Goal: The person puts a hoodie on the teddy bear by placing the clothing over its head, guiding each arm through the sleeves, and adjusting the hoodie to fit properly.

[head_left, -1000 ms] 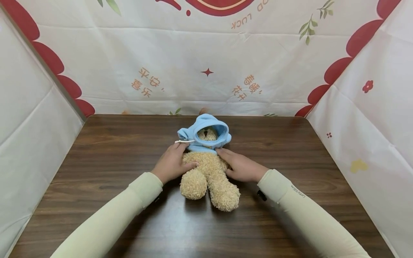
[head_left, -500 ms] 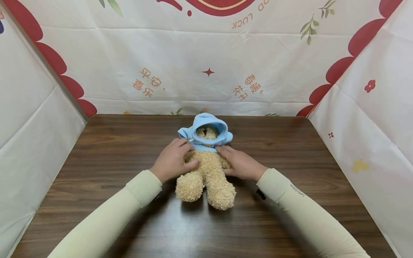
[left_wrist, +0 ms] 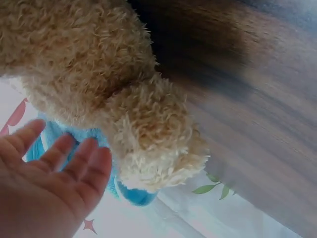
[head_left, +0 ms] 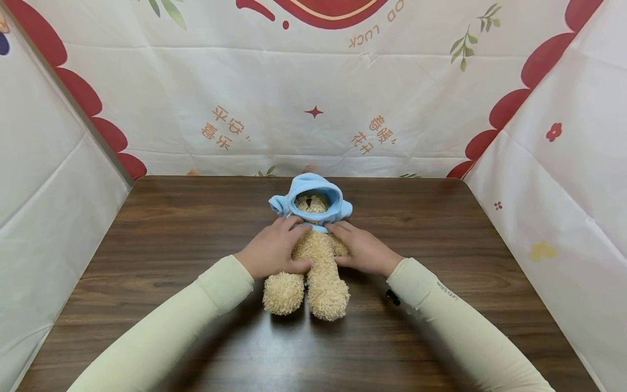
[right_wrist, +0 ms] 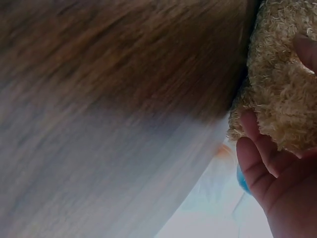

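Observation:
A curly tan teddy bear lies on its back, legs toward me. Its light blue hooded top sits around the head, with the muzzle showing through the hood opening. My left hand lies along the bear's left-hand side in the head view, fingertips at the top's lower hem. In the left wrist view its fingers are mostly straight beside the fur. My right hand holds the bear's other side, fingertips at the hem. The right wrist view shows its fingers and thumb on either side of the furry arm.
The bear lies on a dark wood-grain table. A white printed cloth hangs behind the far edge, and white cloth walls stand on both sides.
My left hand has moved right over the bear's side, covering more of the hem and the white cord. The bear's legs have swung left; my right hand stays nearly in place.

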A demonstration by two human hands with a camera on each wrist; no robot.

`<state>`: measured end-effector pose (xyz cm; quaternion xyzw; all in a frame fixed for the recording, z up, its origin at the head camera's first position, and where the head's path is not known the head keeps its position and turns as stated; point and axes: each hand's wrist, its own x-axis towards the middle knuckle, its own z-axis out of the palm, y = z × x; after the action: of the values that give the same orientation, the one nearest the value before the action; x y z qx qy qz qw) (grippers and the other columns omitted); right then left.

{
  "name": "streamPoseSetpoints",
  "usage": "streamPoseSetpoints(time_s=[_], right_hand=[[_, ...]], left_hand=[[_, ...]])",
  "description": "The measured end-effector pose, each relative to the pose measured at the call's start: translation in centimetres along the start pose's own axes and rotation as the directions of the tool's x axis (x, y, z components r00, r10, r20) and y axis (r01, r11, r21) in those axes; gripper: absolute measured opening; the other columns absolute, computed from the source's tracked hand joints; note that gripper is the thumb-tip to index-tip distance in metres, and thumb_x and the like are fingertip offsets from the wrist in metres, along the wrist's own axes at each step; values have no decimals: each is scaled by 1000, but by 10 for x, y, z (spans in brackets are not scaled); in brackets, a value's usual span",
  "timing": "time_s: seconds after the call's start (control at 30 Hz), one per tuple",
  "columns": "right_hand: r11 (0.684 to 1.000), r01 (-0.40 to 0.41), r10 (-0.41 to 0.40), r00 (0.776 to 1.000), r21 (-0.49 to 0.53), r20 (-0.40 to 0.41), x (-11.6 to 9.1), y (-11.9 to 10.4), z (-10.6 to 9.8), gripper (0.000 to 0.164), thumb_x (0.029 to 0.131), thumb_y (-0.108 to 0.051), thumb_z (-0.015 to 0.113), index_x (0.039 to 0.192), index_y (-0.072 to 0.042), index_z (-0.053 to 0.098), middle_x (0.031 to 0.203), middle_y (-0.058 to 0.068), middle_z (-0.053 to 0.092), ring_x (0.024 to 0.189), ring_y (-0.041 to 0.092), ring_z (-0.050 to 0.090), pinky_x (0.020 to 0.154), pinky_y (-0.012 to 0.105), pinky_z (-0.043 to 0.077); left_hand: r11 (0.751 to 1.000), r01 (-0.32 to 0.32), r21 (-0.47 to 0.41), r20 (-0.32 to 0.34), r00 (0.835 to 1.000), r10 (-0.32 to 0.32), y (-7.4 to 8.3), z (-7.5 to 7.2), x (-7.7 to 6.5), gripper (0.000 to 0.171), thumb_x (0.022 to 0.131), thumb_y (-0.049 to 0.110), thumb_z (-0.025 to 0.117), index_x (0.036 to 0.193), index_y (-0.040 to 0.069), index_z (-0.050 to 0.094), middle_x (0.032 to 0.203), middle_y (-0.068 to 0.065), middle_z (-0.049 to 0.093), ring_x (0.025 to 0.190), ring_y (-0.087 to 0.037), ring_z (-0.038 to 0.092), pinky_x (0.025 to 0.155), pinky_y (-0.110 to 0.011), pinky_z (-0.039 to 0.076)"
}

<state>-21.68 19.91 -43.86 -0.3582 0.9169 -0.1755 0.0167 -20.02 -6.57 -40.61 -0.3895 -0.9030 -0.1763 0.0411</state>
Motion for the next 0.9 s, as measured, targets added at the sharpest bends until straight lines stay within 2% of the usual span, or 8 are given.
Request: streamPoseSetpoints(time_s=[0.13,0.23,0.37,0.5,0.57,0.63,0.77,0.9], right_hand=[[1000,-9,9,1000,26,-19,2,2,2,77,88,-31,76,150,-2,39,148,15,44,135,31,44,107,45,39],[997,-13,12,1000,80,8,3,6,-1,74,90,-32,71,151,-4,38,150,13,40,137,28,40,108,45,38],[970,-32,-1,991,240,137,1,15,-14,68,92,-20,59,154,-7,33,155,11,32,141,27,33,110,48,34],[931,-96,-2,963,353,268,1,23,-27,68,90,-7,54,154,-9,32,158,11,27,144,28,26,112,51,29],[936,-96,-9,955,338,296,2,23,-29,68,91,-7,56,154,-10,33,159,11,27,144,28,27,111,51,31],[959,-62,-23,955,276,296,6,22,-26,70,91,-11,61,155,-11,32,158,9,28,144,25,29,111,47,33],[993,14,-41,974,118,224,10,18,-15,74,91,-20,72,153,-6,34,153,11,35,138,27,38,108,45,38],[1000,0,1,986,-4,164,11,13,-9,76,87,-26,78,149,-4,40,148,13,42,134,31,43,107,48,38]], left_hand=[[996,88,4,13,996,-88,-3,6,-2,91,82,55,73,149,2,41,142,-18,44,129,-39,44,101,-51,44],[989,150,-2,33,988,-149,-6,11,-4,95,80,56,74,150,1,38,143,-19,42,130,-37,44,99,-51,45],[987,161,15,36,986,-162,-9,17,-4,96,79,58,76,150,4,39,143,-15,43,129,-33,45,96,-49,47],[987,158,27,37,987,-159,-10,21,-5,96,77,60,76,149,6,40,140,-13,45,125,-31,47,91,-50,49],[985,172,34,41,984,-173,-11,23,-5,96,77,61,76,148,7,40,138,-12,46,124,-31,48,90,-50,49],[981,188,36,40,981,-189,-12,25,-6,95,76,60,77,146,8,41,136,-12,47,124,-31,48,91,-50,49],[978,206,21,34,978,-206,-15,28,-7,94,75,59,79,144,7,42,135,-11,49,124,-30,50,93,-49,48],[976,218,-26,54,975,-217,-16,30,-7,94,76,58,79,146,8,41,137,-13,48,123,-30,51,94,-48,48]])
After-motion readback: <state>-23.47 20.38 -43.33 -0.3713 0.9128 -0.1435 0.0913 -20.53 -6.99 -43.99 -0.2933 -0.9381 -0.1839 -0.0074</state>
